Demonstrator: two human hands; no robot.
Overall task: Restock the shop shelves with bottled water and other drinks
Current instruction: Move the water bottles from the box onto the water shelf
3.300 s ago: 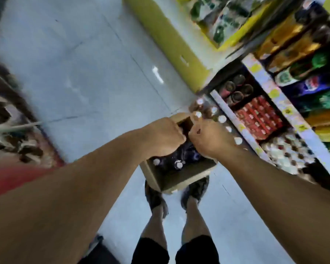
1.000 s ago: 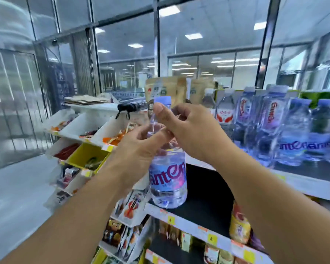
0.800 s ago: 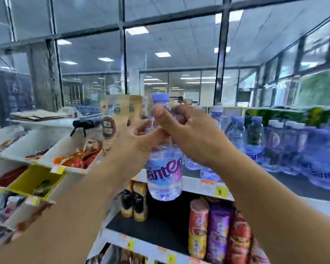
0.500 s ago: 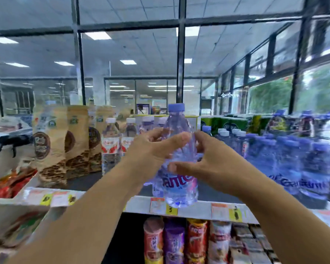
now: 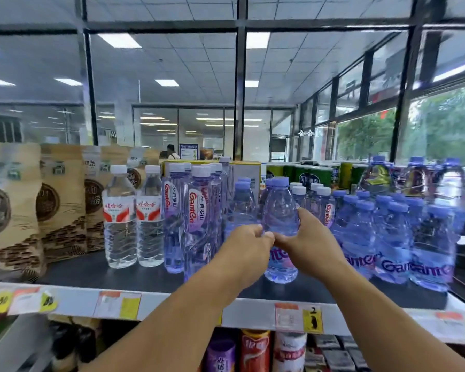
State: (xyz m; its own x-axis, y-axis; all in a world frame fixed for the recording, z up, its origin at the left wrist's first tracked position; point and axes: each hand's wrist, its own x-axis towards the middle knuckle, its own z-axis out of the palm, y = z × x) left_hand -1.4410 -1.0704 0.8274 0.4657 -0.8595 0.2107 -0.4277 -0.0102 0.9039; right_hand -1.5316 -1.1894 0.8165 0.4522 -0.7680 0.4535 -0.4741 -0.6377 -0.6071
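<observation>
A small clear water bottle (image 5: 279,210) with a purple cap and purple label stands upright on the top shelf (image 5: 188,304), near its front. My right hand (image 5: 305,241) grips its middle from the right, thumb up along the side. My left hand (image 5: 246,244) holds it from the left, fingertips at the label. Around it stand taller purple-label bottles (image 5: 198,208) to the left and a large group of wider purple-cap bottles (image 5: 392,237) to the right. More small purple-cap bottles (image 5: 243,200) stand right behind it.
Two white-cap bottles with red labels (image 5: 133,216) and brown paper snack bags (image 5: 59,202) fill the shelf's left part. Green cans (image 5: 306,173) and a yellow box (image 5: 246,170) sit at the back. Snack tubes (image 5: 255,350) line the shelf below. Glass walls stand behind.
Both hands moved forward and down with the bottle, from in the air before the shelf to standing on it. My view turned right along the shelf.
</observation>
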